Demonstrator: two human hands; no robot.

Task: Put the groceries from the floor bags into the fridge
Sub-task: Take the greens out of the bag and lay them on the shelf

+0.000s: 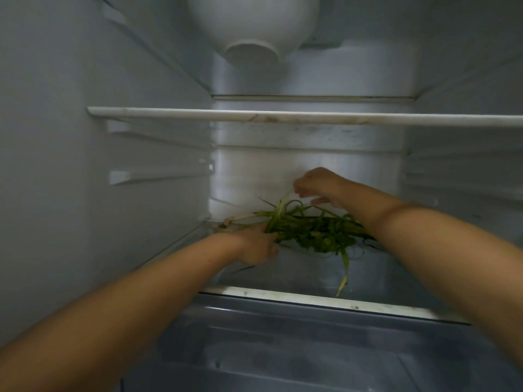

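Greens (pixel 311 232), a loose tangle of long, limp leaves, lie on the glass shelf (pixel 283 294) at centre frame, one strand drooping over its front edge. The left hand (pixel 256 246) grips the bunch's pale stem end; the right hand (pixel 317 186) pinches one leaf. Placing seems underway; next, probably tucking strays in and letting go.

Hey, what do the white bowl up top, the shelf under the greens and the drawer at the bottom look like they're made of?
White bowl: probably glazed ceramic, smooth, opaque, with a foot ring. Shelf under the greens: likely clear glass, see-through, with a white trim strip along the front. Drawer: apparently translucent greyish plastic with moulded ridges.
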